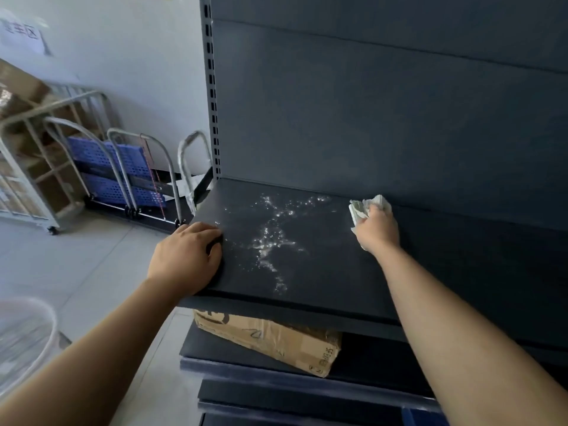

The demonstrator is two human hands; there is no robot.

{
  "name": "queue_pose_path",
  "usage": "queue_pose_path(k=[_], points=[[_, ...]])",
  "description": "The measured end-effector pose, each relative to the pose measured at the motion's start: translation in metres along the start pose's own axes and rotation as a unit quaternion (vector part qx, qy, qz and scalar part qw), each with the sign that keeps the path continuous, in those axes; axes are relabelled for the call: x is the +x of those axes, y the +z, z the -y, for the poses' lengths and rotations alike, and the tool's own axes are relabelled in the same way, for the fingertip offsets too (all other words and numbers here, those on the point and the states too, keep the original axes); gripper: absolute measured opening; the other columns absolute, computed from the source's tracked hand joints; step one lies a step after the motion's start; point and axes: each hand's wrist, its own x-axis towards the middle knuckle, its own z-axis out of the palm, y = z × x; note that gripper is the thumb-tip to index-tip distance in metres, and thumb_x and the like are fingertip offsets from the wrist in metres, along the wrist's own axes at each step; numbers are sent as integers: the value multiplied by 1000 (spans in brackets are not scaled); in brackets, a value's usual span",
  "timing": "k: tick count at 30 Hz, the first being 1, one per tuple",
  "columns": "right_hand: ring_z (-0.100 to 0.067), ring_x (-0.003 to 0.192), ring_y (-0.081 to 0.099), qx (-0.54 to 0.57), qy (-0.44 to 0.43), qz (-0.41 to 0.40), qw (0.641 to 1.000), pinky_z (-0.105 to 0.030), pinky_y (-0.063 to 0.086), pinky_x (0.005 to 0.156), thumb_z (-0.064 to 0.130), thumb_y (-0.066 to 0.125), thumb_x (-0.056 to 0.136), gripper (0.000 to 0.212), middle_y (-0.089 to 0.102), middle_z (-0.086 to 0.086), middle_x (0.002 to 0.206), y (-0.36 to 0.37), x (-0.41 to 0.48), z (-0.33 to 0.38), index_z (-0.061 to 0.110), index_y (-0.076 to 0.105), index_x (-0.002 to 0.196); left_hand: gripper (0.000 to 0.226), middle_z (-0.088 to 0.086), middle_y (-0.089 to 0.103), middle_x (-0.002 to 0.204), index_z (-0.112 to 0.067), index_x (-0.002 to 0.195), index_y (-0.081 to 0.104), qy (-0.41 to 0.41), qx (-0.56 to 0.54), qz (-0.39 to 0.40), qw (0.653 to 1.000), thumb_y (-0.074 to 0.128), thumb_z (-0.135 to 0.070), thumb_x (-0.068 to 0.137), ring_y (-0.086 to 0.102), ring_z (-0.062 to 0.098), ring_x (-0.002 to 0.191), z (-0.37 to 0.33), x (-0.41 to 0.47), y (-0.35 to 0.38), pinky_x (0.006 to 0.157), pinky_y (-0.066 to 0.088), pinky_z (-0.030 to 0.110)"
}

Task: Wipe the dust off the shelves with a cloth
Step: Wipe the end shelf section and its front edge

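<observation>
White dust point(270, 238) and a crumpled cloth point(358, 210) lie on the dark shelf point(338, 272).

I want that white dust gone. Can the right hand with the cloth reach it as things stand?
Probably yes: the right hand and cloth sit on that shelf, with nothing between them and the dust.

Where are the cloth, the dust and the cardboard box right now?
cloth point(358, 210): head view, the bunched white end sticking out leftward.
dust point(270, 238): head view, middle of the white scatter on the shelf point(338, 272).
cardboard box point(270, 336): head view, its taped upper face below that shelf.
</observation>
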Motion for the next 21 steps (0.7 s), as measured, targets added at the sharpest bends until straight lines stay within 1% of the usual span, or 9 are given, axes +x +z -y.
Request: queue_pose_path(k=[2,4,9,11,14,15,17,19,21], points=[[-37,122,49,-13,-36,15,999,-36,42,102,25,49,87,48,32,-14,148,14,3,19,9,49,132,35,-12,57,129,-31,122,60,-5,0,-2,1000,44,-38,91,51,18,120,0,0,0,85,50,38],[-37,117,51,-20,-79,45,996,-38,45,97,25,47,88,47,41,-15,141,30,3,46,11,49,133,35,-13,57,129,-32,122,60,-11,0,-4,1000,44,-38,91,51,17,120,0,0,0,85,50,38],[-35,114,52,-18,-225,102,969,-34,43,86,7,44,88,43,50,-13,136,61,-16,106,14,53,130,35,-15,57,129,-33,121,60,-16,-15,-9,1000,43,-37,91,50,15,120,0,-1,1,86,49,36],[-29,108,57,33,-273,128,953,-29,44,83,1,43,83,50,58,-7,128,67,-29,119,19,58,126,34,-13,59,128,-30,120,61,-21,-26,-13,999,44,-35,92,51,16,119,1,-2,1,88,48,36],[-20,80,62,165,-236,141,947,-21,43,67,-2,42,80,54,67,-2,102,66,-29,119,26,64,121,30,-6,62,122,-23,113,65,-52,-54,-42,996,46,-29,92,53,18,114,1,-5,1,88,48,36],[-22,80,64,189,-213,114,952,-21,43,67,-2,42,80,53,69,-6,103,64,-22,114,25,64,120,29,-5,63,120,-21,111,66,-63,-59,-51,995,46,-28,92,53,19,112,1,-5,1,87,48,35],[-28,95,64,163,-177,66,968,-23,44,73,-1,42,82,51,67,-10,115,59,-4,104,22,61,123,29,-5,63,119,-20,109,67,-71,-63,-57,994,45,-28,92,53,18,112,1,-5,3,86,48,35],[-32,107,60,94,-182,78,976,-28,46,82,0,42,85,50,63,-11,125,60,11,102,20,58,128,29,-5,63,119,-20,109,67,-70,-68,-57,994,44,-28,93,52,18,112,1,-5,4,87,48,35],[-30,119,54,49,-223,106,968,-32,44,96,0,43,86,51,57,-10,133,68,15,114,19,56,131,29,-6,63,119,-19,108,68,-68,-72,-61,993,45,-28,93,52,17,113,2,-5,4,90,48,35]])
